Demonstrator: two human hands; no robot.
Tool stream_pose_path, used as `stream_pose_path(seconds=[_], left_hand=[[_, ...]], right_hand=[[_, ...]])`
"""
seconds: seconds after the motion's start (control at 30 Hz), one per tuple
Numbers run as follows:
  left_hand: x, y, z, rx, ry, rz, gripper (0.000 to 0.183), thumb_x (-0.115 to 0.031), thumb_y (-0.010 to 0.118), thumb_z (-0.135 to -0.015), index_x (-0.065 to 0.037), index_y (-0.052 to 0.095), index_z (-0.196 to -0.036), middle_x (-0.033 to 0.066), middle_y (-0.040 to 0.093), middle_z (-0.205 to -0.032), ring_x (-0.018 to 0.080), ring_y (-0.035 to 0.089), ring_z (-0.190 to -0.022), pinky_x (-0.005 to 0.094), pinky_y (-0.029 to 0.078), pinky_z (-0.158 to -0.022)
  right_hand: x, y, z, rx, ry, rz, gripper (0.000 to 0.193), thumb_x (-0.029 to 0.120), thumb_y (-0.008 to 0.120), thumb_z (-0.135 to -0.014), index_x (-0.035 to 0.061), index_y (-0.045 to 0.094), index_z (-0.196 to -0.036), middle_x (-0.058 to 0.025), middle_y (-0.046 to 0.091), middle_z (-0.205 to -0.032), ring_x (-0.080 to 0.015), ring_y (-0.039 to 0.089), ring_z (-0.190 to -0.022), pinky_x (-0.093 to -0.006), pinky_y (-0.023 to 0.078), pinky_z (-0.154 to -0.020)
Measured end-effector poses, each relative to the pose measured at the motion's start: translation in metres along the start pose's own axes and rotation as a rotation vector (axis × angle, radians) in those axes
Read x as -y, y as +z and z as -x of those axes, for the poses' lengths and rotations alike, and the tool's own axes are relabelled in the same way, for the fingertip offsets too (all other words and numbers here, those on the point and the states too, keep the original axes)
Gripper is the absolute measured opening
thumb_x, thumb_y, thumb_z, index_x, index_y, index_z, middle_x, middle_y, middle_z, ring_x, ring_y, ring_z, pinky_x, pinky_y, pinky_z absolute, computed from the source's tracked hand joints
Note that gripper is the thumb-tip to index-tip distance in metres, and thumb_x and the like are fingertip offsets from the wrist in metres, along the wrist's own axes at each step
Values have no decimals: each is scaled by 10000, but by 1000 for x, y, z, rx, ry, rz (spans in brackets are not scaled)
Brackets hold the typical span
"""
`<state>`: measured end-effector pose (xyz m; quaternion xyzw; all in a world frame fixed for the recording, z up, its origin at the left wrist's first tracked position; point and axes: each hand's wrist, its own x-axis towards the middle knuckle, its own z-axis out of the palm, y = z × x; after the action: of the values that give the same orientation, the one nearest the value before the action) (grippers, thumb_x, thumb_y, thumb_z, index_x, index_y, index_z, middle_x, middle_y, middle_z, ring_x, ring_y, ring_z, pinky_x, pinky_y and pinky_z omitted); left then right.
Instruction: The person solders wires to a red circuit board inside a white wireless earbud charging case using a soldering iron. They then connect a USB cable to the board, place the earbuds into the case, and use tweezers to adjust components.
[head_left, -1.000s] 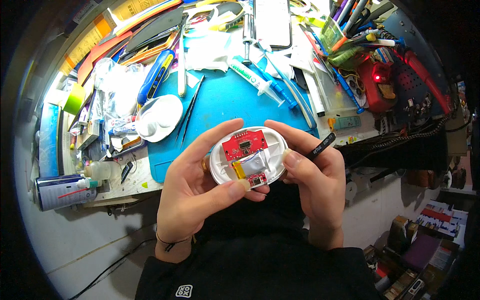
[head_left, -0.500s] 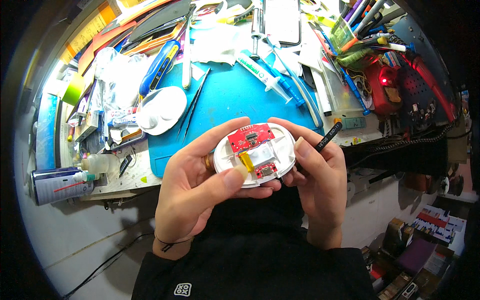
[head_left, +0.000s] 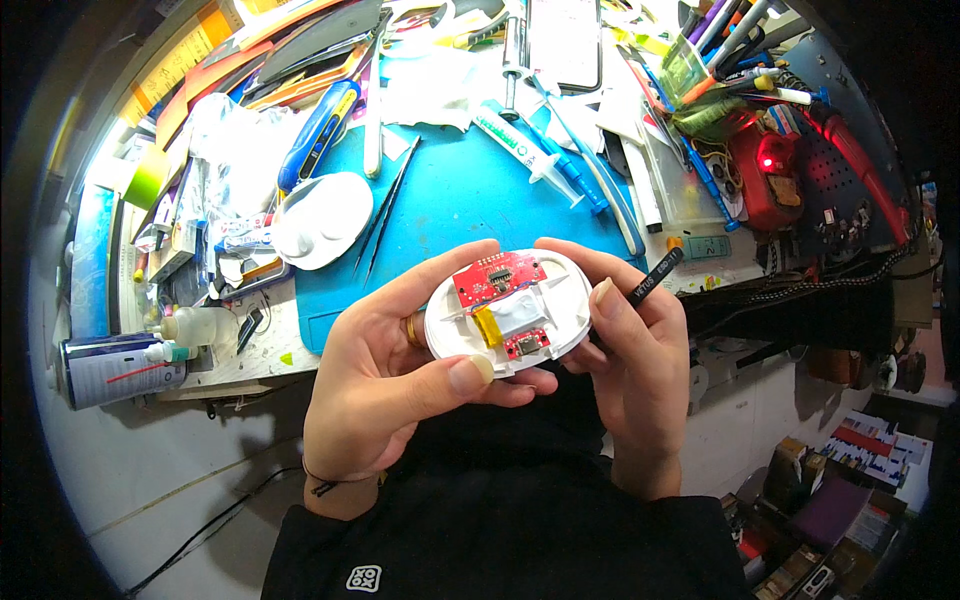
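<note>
Just past the front edge of the bench, both my hands hold an open oval white plastic housing (head_left: 570, 300). Inside it lie a larger red circuit board (head_left: 525, 268), a silver battery pouch (head_left: 518, 312) with yellow tape (head_left: 488, 326), and a small red board (head_left: 527, 343). My left hand (head_left: 375, 395) grips the left side, its thumb on the lower rim and fingers underneath. My right hand (head_left: 640, 365) is closed on the right rim. A slim black tool (head_left: 655, 278), probably tweezers, sticks out between its thumb and fingers; its tips are hidden.
On the blue mat (head_left: 460, 190) lie black tweezers (head_left: 388, 210), a white round cover (head_left: 322, 215), a blue utility knife (head_left: 322, 135) and a syringe (head_left: 520, 145). Pens and a red device (head_left: 765, 170) crowd the right. A spray can (head_left: 125, 375) lies at the left edge.
My left thumb has slid down from beside the yellow tape to the housing's lower rim. The housing has tilted slightly; both hands keep hold of it.
</note>
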<state>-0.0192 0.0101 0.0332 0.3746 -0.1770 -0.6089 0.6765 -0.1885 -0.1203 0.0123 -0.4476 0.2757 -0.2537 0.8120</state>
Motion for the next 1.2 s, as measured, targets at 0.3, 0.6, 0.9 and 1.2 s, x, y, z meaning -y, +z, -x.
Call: stream_pose_path(seconds=[0.3,0.6,0.9,1.2], left_hand=[[1,0,-3,-108,12,-86,874,-226,775,-921,181,315,-1543,367,644,-1309,409,781,-938,414,696,-769],[4,-4,-6,-68,25,-215,984,-506,761,-939,216,372,-1484,358,672,-1249,394,782,-920,424,695,-751],[4,-3,-7,-81,-2,-223,1032,-570,777,-907,219,403,-1459,345,680,-1242,377,783,-904,424,694,-741],[9,-10,-7,43,187,-103,993,-126,948,-772,138,393,-1552,273,544,-1517,264,564,-1398,387,433,-1191]], right_hand=[[-9,-2,-4,69,-180,122,588,0,781,-911,-32,579,-1463,47,615,-825,0,453,-668,-201,308,-581],[-9,-3,-3,-5,-254,273,428,26,823,-898,-9,689,-1303,85,532,-756,1,431,-668,-194,282,-586],[-9,-1,-3,-40,-251,280,406,41,833,-893,4,701,-1275,85,538,-786,-4,445,-699,-187,300,-613],[-8,-1,-11,144,-319,228,510,48,779,-922,-30,640,-1406,-45,666,-1153,-12,460,-756,-192,334,-634]])
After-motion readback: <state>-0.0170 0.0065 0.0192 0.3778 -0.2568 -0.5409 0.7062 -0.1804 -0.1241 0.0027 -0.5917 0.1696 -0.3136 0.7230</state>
